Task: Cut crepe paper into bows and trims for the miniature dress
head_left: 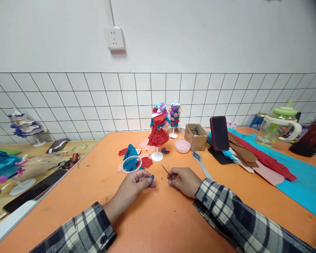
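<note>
My left hand (139, 182) pinches a small scrap of blue crepe paper (152, 177) between thumb and fingertips. Just to its right, over the orange table (158, 218), my right hand (183, 181) grips a thin brown stick (166, 171), its free end pointing up and left. A tiny pale speck (161, 178) lies between the two hands. Beyond them stands a mini dress form in a red crepe paper dress (158, 131) on a white round base (157, 156). Behind my left hand, a tape roll (124, 169) rests among blue paper (131, 151) and red scraps (146, 162).
A pink bowl (182, 147), a cardboard box (200, 140) and grey tweezers (200, 162) are behind my right hand. A phone (219, 133) leans upright near layered coloured paper (300, 186). At right stands a lidded jug (275, 131); more dress forms stand behind and far left.
</note>
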Available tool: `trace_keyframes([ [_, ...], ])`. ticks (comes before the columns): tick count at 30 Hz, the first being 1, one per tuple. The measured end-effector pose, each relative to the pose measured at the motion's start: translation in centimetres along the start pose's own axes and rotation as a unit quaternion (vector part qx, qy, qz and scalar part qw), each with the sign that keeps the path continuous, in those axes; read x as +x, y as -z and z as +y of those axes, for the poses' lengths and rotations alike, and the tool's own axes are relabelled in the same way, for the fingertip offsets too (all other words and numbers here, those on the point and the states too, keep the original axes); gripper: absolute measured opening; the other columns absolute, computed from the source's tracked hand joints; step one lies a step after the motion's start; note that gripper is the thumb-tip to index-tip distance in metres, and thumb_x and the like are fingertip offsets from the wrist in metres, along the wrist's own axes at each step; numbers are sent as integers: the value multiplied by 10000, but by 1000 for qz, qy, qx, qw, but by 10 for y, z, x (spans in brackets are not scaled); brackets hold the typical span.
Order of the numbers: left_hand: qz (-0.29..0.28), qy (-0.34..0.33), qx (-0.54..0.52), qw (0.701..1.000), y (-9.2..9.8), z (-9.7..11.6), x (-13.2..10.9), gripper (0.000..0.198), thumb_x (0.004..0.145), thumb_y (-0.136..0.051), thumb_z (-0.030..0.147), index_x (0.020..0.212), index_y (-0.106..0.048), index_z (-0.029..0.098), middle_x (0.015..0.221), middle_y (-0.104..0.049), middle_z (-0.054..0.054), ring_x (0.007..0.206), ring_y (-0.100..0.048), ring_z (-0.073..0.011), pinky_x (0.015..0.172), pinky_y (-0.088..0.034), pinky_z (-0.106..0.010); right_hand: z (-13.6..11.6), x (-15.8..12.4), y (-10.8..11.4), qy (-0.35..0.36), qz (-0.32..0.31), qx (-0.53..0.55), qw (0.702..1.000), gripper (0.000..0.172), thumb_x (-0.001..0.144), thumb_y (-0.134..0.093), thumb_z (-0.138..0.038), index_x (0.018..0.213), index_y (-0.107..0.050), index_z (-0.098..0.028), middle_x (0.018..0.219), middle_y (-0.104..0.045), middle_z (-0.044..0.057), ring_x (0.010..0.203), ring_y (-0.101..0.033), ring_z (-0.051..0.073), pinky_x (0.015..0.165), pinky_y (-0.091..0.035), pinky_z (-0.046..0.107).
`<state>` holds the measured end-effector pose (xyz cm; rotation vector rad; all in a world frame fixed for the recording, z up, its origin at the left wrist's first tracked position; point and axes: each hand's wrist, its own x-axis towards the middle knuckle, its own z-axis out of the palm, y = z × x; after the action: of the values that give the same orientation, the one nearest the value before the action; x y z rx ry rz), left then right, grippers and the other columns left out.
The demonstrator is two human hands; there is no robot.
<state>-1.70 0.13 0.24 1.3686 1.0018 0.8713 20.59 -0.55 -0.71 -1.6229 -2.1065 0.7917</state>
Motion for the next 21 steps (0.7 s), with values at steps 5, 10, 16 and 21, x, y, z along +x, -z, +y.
trace_keyframes([
  [5,-23,-2,-39,999,1,-2,-1,197,733,-716,317,796,-639,147,708,-709,-34,709,-654,-160,723,-491,-270,-13,-10,-7,56,-94,136,985,169,763,-633,-298,875,-560,-194,692,-600,-52,506,-488,63,492,-346,185],
  [10,-55,5,-77,995,1,-4,-2,194,713,-738,306,779,-643,150,674,-693,-15,668,-647,-149,694,-493,-261,-23,-20,-7,92,-106,76,987,359,662,-727,-462,844,-564,-200,754,-624,-43,613,-504,92,542,-348,202],
  [16,-73,14,-42,996,-4,1,-4,211,685,-743,316,750,-626,153,645,-698,-15,627,-652,-155,650,-477,-260,-28,-22,-7,99,-101,45,989,375,677,-700,-511,830,-563,-198,762,-597,-37,609,-475,94,534,-328,213],
  [21,-69,10,10,998,-5,2,-3,215,674,-734,326,701,-602,157,599,-682,-14,582,-630,-150,624,-465,-263,-31,-25,-5,99,-90,48,990,353,673,-704,-496,802,-558,-202,748,-596,-43,592,-469,90,528,-315,210],
])
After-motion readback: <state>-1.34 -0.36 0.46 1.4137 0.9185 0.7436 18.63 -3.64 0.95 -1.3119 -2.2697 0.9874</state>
